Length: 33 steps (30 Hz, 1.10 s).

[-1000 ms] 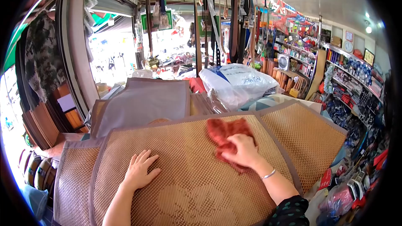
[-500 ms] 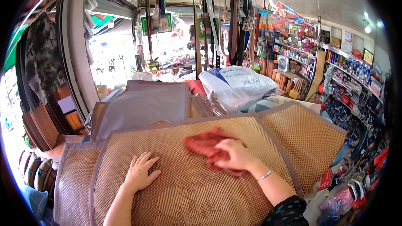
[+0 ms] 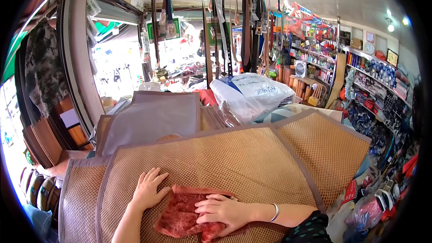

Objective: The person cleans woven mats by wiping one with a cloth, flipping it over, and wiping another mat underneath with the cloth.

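A large tan woven mat (image 3: 189, 162) with a grey-brown border lies in front of me, its middle section flanked by side panels. My left hand (image 3: 147, 191) rests on it, fingers stretched out and holding nothing. Just right of that hand, a crumpled red cloth (image 3: 177, 213) lies spread on the mat. My right hand (image 3: 222, 213) presses down on the cloth, fingers bent over it; folds bunch up under the palm. The cloth and right forearm hide part of the mat near me.
Behind the mat stand a grey sheet-like piece (image 3: 157, 114) and a white plastic-wrapped package (image 3: 252, 94). Belts (image 3: 218, 31) hang from a rail overhead. Packed shelves (image 3: 378, 76) line the right wall, with heaped goods below. A bright opening (image 3: 114, 63) is at the left.
My right hand has brought the red cloth down toward me and to the left, where it now lies more spread out. My left hand stays nearly in place.
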Motion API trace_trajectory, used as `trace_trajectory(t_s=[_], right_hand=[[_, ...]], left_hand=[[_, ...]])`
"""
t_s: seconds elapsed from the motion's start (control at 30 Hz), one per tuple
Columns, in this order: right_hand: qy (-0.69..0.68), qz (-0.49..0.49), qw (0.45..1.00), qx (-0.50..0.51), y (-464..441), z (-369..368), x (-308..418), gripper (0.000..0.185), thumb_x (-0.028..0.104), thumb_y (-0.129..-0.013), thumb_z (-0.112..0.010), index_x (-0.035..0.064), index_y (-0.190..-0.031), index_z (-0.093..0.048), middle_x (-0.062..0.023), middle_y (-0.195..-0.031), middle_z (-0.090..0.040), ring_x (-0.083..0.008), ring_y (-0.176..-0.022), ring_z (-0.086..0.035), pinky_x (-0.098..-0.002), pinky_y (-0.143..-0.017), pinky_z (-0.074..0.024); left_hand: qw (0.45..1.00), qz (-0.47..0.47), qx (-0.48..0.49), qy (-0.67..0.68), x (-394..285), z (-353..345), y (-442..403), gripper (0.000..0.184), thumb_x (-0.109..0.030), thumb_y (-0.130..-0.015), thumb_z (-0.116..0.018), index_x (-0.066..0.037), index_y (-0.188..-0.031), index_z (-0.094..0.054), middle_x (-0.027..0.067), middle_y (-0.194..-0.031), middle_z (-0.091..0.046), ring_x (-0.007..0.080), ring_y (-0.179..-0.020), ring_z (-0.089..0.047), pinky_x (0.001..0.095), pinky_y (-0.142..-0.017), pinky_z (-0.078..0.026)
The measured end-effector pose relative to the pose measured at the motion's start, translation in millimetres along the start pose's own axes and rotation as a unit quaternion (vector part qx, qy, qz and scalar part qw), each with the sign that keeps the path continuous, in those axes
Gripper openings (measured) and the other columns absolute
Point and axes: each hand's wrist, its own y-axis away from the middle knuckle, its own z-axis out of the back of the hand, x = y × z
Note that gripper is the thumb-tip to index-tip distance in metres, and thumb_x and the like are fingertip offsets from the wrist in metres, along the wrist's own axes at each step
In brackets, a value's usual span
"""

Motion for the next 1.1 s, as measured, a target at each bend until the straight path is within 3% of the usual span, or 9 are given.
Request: trace_trajectory(t_s=[0.1, 0.17, 0.37, 0.53, 0.63, 0.73, 0.83, 0.97, 1.1], right_hand=[[-0.017, -0.071, 0.997, 0.005, 4.6, 22.6, -24.9, 0.06, 0.043, -0.078, -0.075, 0.0078, -0.124, -0.059, -0.0164, -0.127, -0.057, -0.0332, -0.126, -0.051, -0.0499, -0.108, -0.0366], [0.017, -0.159, 0.984, -0.075, 24.3, 40.2, -57.2, 0.061, 0.043, -0.076, -0.076, 0.003, -0.12, -0.061, -0.0177, -0.125, -0.059, -0.0342, -0.12, -0.055, -0.0463, -0.107, -0.0407], [0.207, -0.405, 0.859, -0.236, 94.1, 68.8, -114.6, 0.063, 0.05, -0.076, -0.076, 0.0069, -0.12, -0.063, -0.0152, -0.124, -0.062, -0.0331, -0.12, -0.055, -0.0462, -0.103, -0.0378], [0.179, -0.306, 0.928, -0.115, 44.1, 55.7, -55.0, 0.06, 0.048, -0.078, -0.074, 0.0067, -0.12, -0.062, -0.015, -0.122, -0.06, -0.0333, -0.119, -0.054, -0.0488, -0.103, -0.0368], [0.077, -0.099, 0.992, -0.026, 12.2, 15.5, -22.4, 0.06, 0.048, -0.081, -0.071, 0.0082, -0.124, -0.059, -0.0159, -0.131, -0.053, -0.0332, -0.126, -0.049, -0.0529, -0.106, -0.0346], [-0.003, -0.009, 1.0, 0.012, 0.0, -0.4, 2.4, 0.062, 0.05, -0.081, -0.072, 0.0089, -0.125, -0.058, -0.016, -0.131, -0.052, -0.033, -0.13, -0.046, -0.0527, -0.111, -0.0323], [0.02, -0.099, 0.995, -0.005, 6.9, 24.2, -22.2, 0.062, 0.048, -0.079, -0.073, 0.0075, -0.123, -0.06, -0.0179, -0.129, -0.054, -0.0334, -0.126, -0.05, -0.0499, -0.11, -0.0346], [0.142, -0.314, 0.923, -0.172, 45.9, 55.2, -79.6, 0.06, 0.046, -0.076, -0.075, 0.0066, -0.119, -0.063, -0.0166, -0.119, -0.062, -0.0342, -0.116, -0.057, -0.0495, -0.103, -0.0403], [0.252, -0.376, 0.856, -0.25, 80.2, 58.3, -104.8, 0.057, 0.047, -0.074, -0.077, 0.0084, -0.114, -0.065, -0.0129, -0.115, -0.065, -0.0334, -0.113, -0.059, -0.0471, -0.094, -0.0423]], left_hand=[[1.0, -0.003, -0.008, 0.003, -0.5, 0.5, 1.1, 0.061, -0.046, -0.092, -0.059, -0.014, -0.143, -0.05, 0.0171, -0.154, -0.038, 0.0324, -0.147, -0.027, 0.0509, -0.121, -0.016], [1.0, 0.006, 0.005, 0.005, -2.8, 2.3, 1.0, 0.061, -0.047, -0.092, -0.058, -0.015, -0.143, -0.05, 0.0163, -0.155, -0.037, 0.0318, -0.147, -0.027, 0.0508, -0.121, -0.016], [1.0, 0.012, 0.013, 0.002, -3.4, 2.3, 0.9, 0.061, -0.05, -0.094, -0.055, -0.016, -0.145, -0.049, 0.0153, -0.156, -0.036, 0.0308, -0.148, -0.025, 0.0504, -0.122, -0.014], [1.0, 0.01, 0.014, 0.002, -3.5, 2.9, 0.8, 0.061, -0.049, -0.093, -0.056, -0.015, -0.144, -0.05, 0.0158, -0.155, -0.037, 0.0314, -0.148, -0.026, 0.0505, -0.122, -0.015], [1.0, 0.007, 0.01, 0.003, -1.9, 1.6, 1.3, 0.061, -0.049, -0.093, -0.057, -0.014, -0.143, -0.05, 0.0168, -0.154, -0.038, 0.0322, -0.147, -0.027, 0.0505, -0.121, -0.016], [1.0, 0.0, 0.001, 0.003, -2.5, 2.6, 1.0, 0.061, -0.048, -0.093, -0.057, -0.014, -0.142, -0.051, 0.0176, -0.154, -0.039, 0.0328, -0.147, -0.027, 0.0507, -0.121, -0.016], [1.0, 0.0, -0.001, 0.003, -1.1, 0.6, 1.5, 0.06, -0.048, -0.093, -0.057, -0.014, -0.142, -0.051, 0.0179, -0.154, -0.038, 0.0329, -0.147, -0.027, 0.0507, -0.121, -0.016], [1.0, 0.008, 0.007, 0.0, -3.2, 1.6, 1.2, 0.06, -0.049, -0.094, -0.056, -0.014, -0.143, -0.05, 0.0174, -0.154, -0.038, 0.0321, -0.148, -0.026, 0.0504, -0.122, -0.015], [1.0, 0.005, 0.003, 0.003, -2.0, 0.7, 1.4, 0.06, -0.049, -0.094, -0.055, -0.014, -0.143, -0.051, 0.0167, -0.155, -0.037, 0.0313, -0.148, -0.026, 0.0502, -0.122, -0.015]])
